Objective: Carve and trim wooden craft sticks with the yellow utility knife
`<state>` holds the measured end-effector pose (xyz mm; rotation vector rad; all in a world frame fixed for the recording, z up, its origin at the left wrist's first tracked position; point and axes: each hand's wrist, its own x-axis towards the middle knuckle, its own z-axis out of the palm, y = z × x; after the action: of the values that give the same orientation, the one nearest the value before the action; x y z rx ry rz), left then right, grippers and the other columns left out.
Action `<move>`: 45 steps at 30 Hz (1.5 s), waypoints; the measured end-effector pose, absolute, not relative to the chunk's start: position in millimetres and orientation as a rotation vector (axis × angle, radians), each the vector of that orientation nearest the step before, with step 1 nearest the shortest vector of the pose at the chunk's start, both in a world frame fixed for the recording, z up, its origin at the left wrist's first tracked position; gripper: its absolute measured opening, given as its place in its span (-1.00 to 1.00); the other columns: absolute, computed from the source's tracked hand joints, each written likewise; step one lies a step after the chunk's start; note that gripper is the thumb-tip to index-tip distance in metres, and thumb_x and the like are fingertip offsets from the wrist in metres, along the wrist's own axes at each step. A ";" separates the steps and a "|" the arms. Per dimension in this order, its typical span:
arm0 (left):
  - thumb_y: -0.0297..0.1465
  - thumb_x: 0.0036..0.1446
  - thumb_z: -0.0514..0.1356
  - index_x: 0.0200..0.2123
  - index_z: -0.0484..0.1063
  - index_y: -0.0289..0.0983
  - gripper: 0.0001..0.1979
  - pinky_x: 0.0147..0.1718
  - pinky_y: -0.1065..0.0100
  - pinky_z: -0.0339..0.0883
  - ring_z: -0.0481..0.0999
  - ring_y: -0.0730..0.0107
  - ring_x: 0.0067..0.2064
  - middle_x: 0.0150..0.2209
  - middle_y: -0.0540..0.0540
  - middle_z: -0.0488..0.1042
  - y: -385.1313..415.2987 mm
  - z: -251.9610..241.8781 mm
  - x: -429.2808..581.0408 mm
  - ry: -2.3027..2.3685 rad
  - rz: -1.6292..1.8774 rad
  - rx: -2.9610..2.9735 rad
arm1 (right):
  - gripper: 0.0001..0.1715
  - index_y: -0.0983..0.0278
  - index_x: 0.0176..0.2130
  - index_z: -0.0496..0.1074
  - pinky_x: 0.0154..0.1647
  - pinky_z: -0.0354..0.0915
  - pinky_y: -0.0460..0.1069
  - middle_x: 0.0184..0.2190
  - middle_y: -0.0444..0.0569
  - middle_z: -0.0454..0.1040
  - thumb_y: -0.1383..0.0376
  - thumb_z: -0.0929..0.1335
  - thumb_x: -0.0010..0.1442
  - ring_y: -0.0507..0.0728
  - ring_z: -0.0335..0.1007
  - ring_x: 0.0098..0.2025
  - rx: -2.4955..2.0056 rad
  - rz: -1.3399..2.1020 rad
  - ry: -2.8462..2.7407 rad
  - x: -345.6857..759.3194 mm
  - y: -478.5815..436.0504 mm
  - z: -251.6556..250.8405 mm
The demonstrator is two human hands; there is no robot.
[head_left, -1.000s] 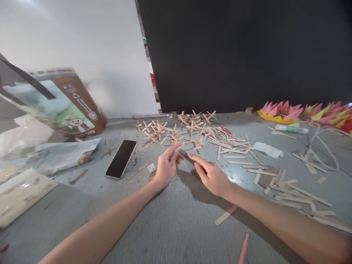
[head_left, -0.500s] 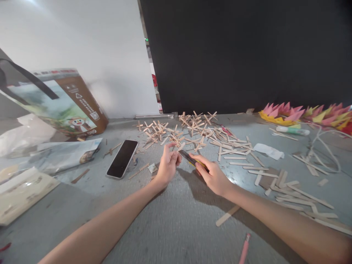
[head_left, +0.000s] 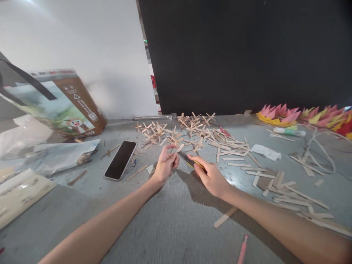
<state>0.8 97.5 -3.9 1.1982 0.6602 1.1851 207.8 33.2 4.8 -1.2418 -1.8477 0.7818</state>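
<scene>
My left hand [head_left: 166, 163] is closed, thumb and fingers pinched on a wooden craft stick [head_left: 180, 147]; most of the stick is hidden by the fingers. Wrapped in my right hand [head_left: 213, 176] is a black and yellow utility knife [head_left: 198, 165], its front end angled toward the left fingertips. Whether the blade touches the stick I cannot make out. Behind both hands lies a heap of small crossed stick pieces [head_left: 156, 132]. A single craft stick [head_left: 225, 217] lies under my right forearm.
A phone [head_left: 120, 160] lies left of my hands, near a printed bag [head_left: 74, 106] and plastic packets [head_left: 63, 154]. Loose craft sticks [head_left: 291, 194] spread at right. Farther back are a glue stick [head_left: 289, 132], a white cable [head_left: 308, 146] and paper flowers [head_left: 279, 114]. A pink pencil [head_left: 243, 249] lies in front.
The view has shifted slightly. Both hands keep nearly the same pose, with the knife front still by the left fingers; no object was let go or picked up.
</scene>
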 end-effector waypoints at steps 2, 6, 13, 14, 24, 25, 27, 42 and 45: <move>-0.31 0.27 0.24 0.02 0.22 -0.17 -0.68 -0.49 0.45 0.05 0.22 0.52 -0.56 -0.56 0.18 0.27 97.8 -4.2 0.8 0.666 1.185 1.203 | -0.50 0.12 0.32 0.37 -0.50 0.07 -0.07 -0.58 -0.24 0.21 0.16 0.18 0.50 0.02 0.08 -0.59 -1.242 0.779 -1.852 207.4 33.4 5.5; -0.30 0.26 0.22 -0.03 0.26 -0.20 -0.73 -0.49 0.45 0.01 0.19 0.53 -0.55 -0.56 0.18 0.22 97.9 -2.8 1.3 0.703 1.172 1.216 | -0.51 0.14 0.31 0.38 -0.52 0.04 -0.06 -0.62 -0.27 0.16 0.18 0.18 0.51 0.02 0.08 -0.63 -1.253 0.742 -1.872 206.1 31.7 7.6; -0.23 0.33 0.15 -0.01 0.33 -0.26 -0.73 -0.42 0.40 0.09 0.23 0.47 -0.47 -0.50 0.11 0.29 95.1 -0.1 3.7 0.827 1.189 1.443 | -0.50 0.17 0.31 0.37 -0.49 0.12 -0.05 -0.58 -0.20 0.36 0.22 0.16 0.51 0.05 0.22 -0.63 -1.258 0.616 -1.909 204.3 29.2 8.1; -0.20 0.34 0.15 0.01 0.33 -0.26 -0.70 -0.40 0.39 0.12 0.25 0.46 -0.46 -0.49 0.10 0.32 95.0 -0.8 3.8 0.833 1.193 1.473 | -0.50 0.17 0.31 0.38 -0.49 0.14 -0.05 -0.57 -0.19 0.39 0.21 0.16 0.51 0.05 0.24 -0.62 -1.259 0.607 -1.904 204.2 29.3 7.9; -0.19 0.37 0.13 0.04 0.38 -0.25 -0.69 -0.33 0.35 0.22 0.34 0.44 -0.41 -0.43 0.03 0.43 95.7 -3.6 2.8 0.846 1.200 1.458 | -0.49 0.14 0.34 0.36 -0.43 0.21 -0.04 -0.51 -0.14 0.49 0.21 0.16 0.51 0.08 0.38 -0.54 -1.285 0.548 -1.913 205.1 28.7 7.7; -0.19 0.36 0.13 0.03 0.39 -0.26 -0.69 -0.31 0.35 0.23 0.35 0.43 -0.40 -0.42 0.02 0.44 95.6 -3.6 2.9 0.844 1.207 1.450 | -0.49 0.15 0.34 0.36 -0.42 0.22 -0.04 -0.49 -0.13 0.51 0.21 0.16 0.51 0.09 0.41 -0.52 -1.283 0.545 -1.913 205.2 28.7 7.3; -0.20 0.36 0.13 0.01 0.41 -0.27 -0.70 -0.29 0.34 0.24 0.38 0.41 -0.36 -0.39 -0.01 0.47 95.6 -3.6 3.0 0.837 1.227 1.428 | -0.49 0.16 0.34 0.35 -0.39 0.25 -0.04 -0.47 -0.11 0.52 0.21 0.16 0.52 0.11 0.46 -0.48 -1.276 0.540 -1.915 205.3 29.0 6.3; -0.15 0.32 0.20 -0.06 0.44 -0.24 -0.70 -0.33 0.34 0.27 0.38 0.40 -0.37 -0.37 -0.04 0.47 94.4 0.3 3.9 0.841 1.252 1.415 | -0.48 0.13 0.36 0.32 -0.19 0.41 0.02 -0.21 0.00 0.65 0.22 0.16 0.51 0.18 0.60 -0.25 -1.259 0.525 -1.940 205.6 29.9 4.6; -0.13 0.33 0.18 -0.04 0.40 -0.24 -0.69 -0.33 0.34 0.26 0.37 0.41 -0.40 -0.41 0.00 0.44 95.1 -1.1 4.2 0.835 1.259 1.437 | -0.49 0.14 0.35 0.33 -0.18 0.42 0.03 -0.21 0.00 0.65 0.22 0.16 0.51 0.18 0.60 -0.23 -1.259 0.546 -1.934 205.8 29.6 5.6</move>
<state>4.2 95.1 -1.1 1.4370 0.8355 1.2594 205.8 29.6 5.6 -1.2587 -1.9336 0.5456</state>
